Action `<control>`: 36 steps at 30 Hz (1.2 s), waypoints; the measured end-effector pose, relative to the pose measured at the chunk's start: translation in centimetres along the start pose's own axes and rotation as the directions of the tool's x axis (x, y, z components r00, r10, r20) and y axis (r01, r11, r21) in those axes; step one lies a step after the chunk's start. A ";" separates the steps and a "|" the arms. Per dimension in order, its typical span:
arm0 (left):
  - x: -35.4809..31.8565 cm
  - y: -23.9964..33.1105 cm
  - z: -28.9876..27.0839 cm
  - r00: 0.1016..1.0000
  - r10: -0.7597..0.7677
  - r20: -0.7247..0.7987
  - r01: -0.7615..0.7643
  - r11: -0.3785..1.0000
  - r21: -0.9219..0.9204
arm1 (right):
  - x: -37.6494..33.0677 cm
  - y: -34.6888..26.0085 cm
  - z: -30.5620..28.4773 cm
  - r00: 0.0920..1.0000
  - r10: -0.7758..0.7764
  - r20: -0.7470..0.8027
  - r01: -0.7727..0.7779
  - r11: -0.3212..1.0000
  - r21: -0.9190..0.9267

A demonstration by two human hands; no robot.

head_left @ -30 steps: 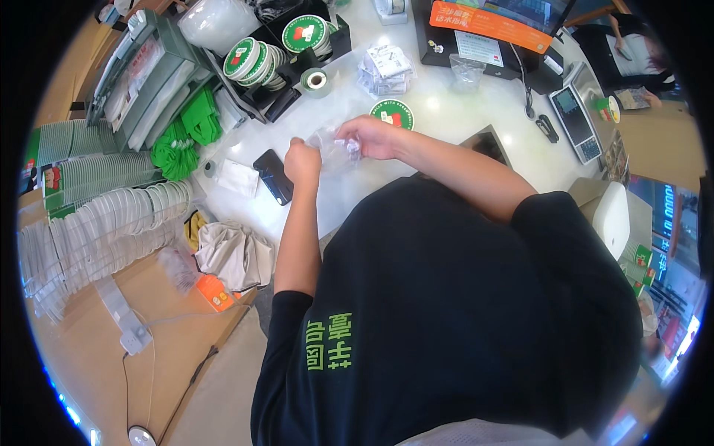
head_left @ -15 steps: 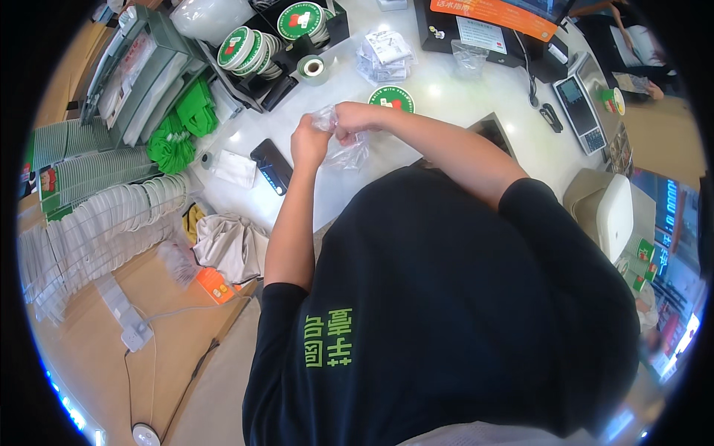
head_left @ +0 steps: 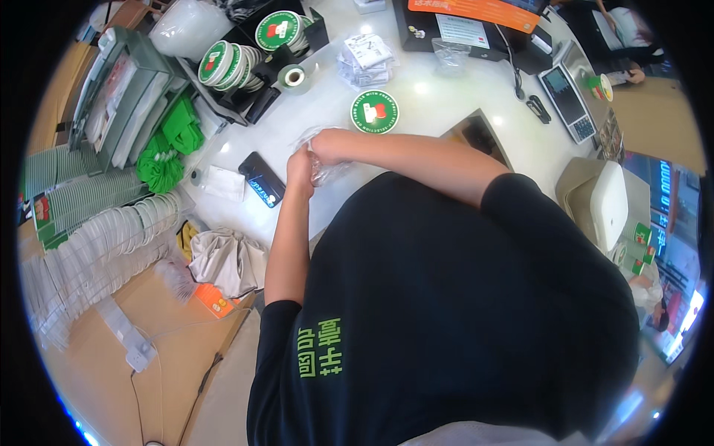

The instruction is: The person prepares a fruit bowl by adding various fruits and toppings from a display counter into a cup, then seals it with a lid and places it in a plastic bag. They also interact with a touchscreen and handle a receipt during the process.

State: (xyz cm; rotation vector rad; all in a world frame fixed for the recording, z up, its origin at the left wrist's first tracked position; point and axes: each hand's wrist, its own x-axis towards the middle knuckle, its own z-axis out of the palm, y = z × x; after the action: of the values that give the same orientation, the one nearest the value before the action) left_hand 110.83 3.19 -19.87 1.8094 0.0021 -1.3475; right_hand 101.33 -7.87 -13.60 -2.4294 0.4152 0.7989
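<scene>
Both my hands are together over the white counter, closed on a crumpled clear plastic bag [head_left: 327, 175]. My left hand [head_left: 300, 165] pinches it at the left side. Pressed close beside it, my right hand [head_left: 330, 146] has its fingers curled into the film. Some of the plastic bulges out beyond and below the fists; the fingertips are mostly hidden. Just past my right wrist a round green disc with a white and red print [head_left: 375, 111] lies flat. A dark phone [head_left: 262, 180] rests left of my left hand, next to a folded white paper [head_left: 223, 183].
Beyond are a black holder with green round lids [head_left: 223, 65], a tape roll [head_left: 294, 77] and a stack of paper slips [head_left: 366, 59]. A weighing scale [head_left: 568, 101] stands at right, near a counter recess [head_left: 483, 137]. Green bags [head_left: 161, 160] and stacked lids [head_left: 123, 227] fill the left.
My hands, still gripping the plastic bag, have come lower and closer to my body. The round green disc, partly covered by my right arm before, now shows whole. The view has shifted slightly.
</scene>
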 end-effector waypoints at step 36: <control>2.3 0.2 0.9 0.974 0.225 -0.013 -0.222 0.969 0.108 | -5.3 4.2 2.3 0.624 -0.097 -0.776 0.271 0.958 0.098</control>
State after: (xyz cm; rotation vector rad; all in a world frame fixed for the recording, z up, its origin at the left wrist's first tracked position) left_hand 111.16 1.45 -21.62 1.8527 -0.2575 -1.1838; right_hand 94.31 -9.28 -13.52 -2.4414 0.5052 -0.4206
